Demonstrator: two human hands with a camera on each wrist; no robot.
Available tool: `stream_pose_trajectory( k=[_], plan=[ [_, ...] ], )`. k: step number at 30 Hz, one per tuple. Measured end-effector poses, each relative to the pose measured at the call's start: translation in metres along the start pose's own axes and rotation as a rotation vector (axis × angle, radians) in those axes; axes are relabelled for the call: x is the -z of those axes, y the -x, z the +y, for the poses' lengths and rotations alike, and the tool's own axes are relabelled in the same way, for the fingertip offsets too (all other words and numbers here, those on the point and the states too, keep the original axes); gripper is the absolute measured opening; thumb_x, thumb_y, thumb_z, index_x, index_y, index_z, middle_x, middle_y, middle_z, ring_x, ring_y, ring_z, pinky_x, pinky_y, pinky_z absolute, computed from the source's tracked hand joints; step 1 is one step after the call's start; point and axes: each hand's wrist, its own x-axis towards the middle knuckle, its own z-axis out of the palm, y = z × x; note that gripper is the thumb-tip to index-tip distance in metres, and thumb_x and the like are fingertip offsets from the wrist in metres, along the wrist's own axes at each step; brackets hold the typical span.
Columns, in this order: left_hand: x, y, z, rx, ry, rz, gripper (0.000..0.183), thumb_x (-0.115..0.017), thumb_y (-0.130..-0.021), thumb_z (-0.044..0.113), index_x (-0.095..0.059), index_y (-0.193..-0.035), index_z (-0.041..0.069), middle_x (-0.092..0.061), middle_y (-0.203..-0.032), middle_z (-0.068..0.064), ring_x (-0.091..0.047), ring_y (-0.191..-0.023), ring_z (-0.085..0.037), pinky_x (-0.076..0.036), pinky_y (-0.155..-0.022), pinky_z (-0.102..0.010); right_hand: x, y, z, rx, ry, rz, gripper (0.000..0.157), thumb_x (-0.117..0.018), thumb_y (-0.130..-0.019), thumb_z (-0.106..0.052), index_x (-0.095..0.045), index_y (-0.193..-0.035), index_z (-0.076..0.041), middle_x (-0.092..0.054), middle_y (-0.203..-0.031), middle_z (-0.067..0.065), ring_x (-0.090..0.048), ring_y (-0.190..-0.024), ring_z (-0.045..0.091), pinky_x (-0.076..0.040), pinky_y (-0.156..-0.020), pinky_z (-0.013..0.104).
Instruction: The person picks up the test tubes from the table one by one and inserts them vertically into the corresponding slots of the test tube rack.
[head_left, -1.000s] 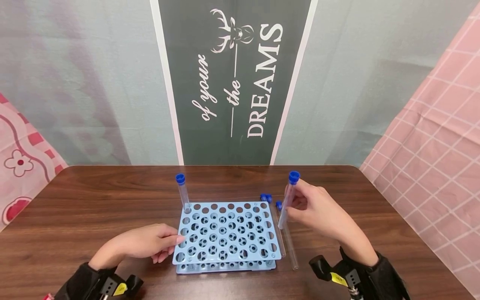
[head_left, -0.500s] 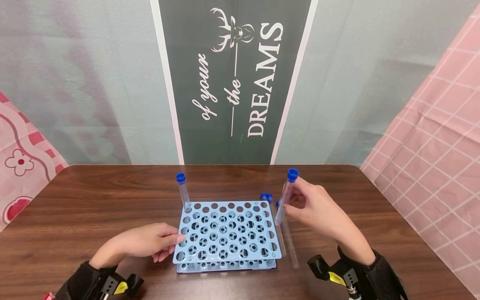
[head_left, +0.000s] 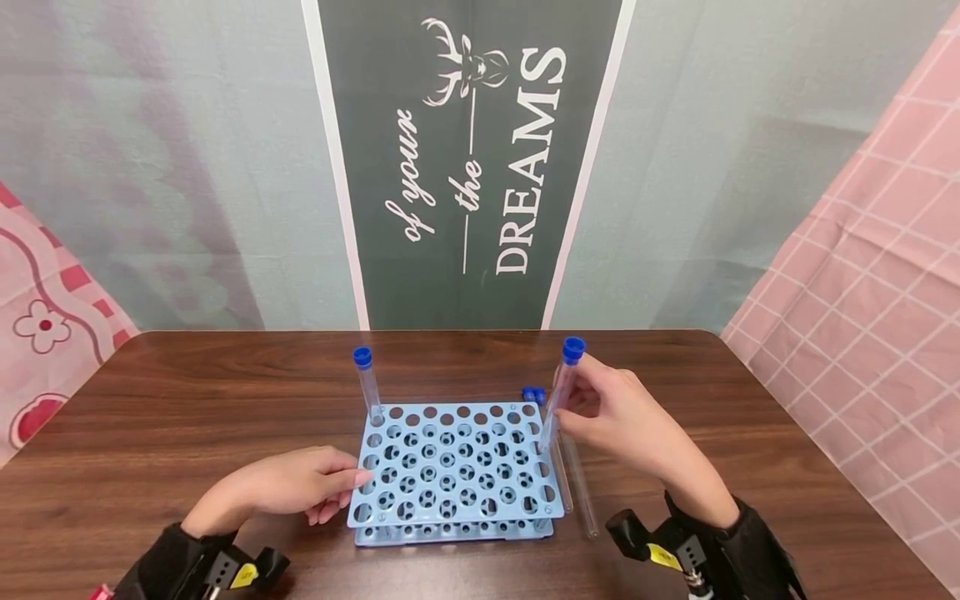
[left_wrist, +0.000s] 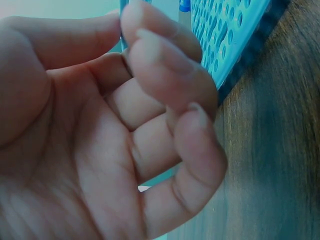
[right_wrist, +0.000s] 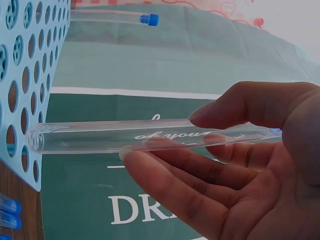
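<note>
A clear test tube (head_left: 558, 400) with a blue cap is pinched between the thumb and fingers of my right hand (head_left: 626, 421). It leans slightly, and its rounded bottom is at the right-hand column of holes in the light-blue test tube rack (head_left: 427, 517). In the right wrist view, the bottom of that test tube (right_wrist: 90, 137) is close to the rack's top plate (right_wrist: 47, 107); whether it has entered a hole I cannot tell. My left hand (head_left: 300, 482) grips the rack's left edge by thumb and fingers. Another capped tube (head_left: 369, 390) stands in the back-left corner hole.
Just right of the rack, capped tubes lie on the brown wooden table (head_left: 187, 400), one of them a clear tube (head_left: 582, 496). Their blue caps (head_left: 534, 395) show by the rack's back-right corner. Behind the table hangs a printed cloth (head_left: 457, 300).
My right hand has moved left with the test tube, from beside the rack to its right column. The left hand has stayed on the rack's edge.
</note>
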Motion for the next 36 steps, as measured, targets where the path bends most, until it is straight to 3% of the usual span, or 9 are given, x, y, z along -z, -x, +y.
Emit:
stream_pose_trajectory(
  k=[19, 36],
  plan=[
    [-0.001, 0.001, 0.002, -0.007, -0.009, 0.002, 0.038, -0.042, -0.096, 0.026, -0.049, -0.065, 0.006, -0.045, -0.051, 0.006, -0.043, -0.044, -0.006, -0.041, -0.042, -0.021, 0.002, -0.017, -0.006, 0.012, 0.006, -0.143, 0.015, -0.06, -0.076, 0.001, -0.051, -0.085, -0.008, -0.057, -0.072, -0.001, -0.056, -0.065, 0.007, -0.053, -0.063, 0.03],
    [-0.002, 0.001, 0.001, -0.004, -0.003, 0.001, 0.037, -0.042, -0.096, 0.026, -0.05, -0.065, 0.006, -0.045, -0.051, 0.006, -0.044, -0.044, -0.006, -0.04, -0.043, -0.02, -0.011, -0.038, -0.021, 0.032, -0.039, -0.247, 0.012, -0.058, -0.076, -0.001, -0.051, -0.083, -0.008, -0.057, -0.067, -0.002, -0.054, -0.063, 0.009, -0.05, -0.061, 0.031]
  ],
)
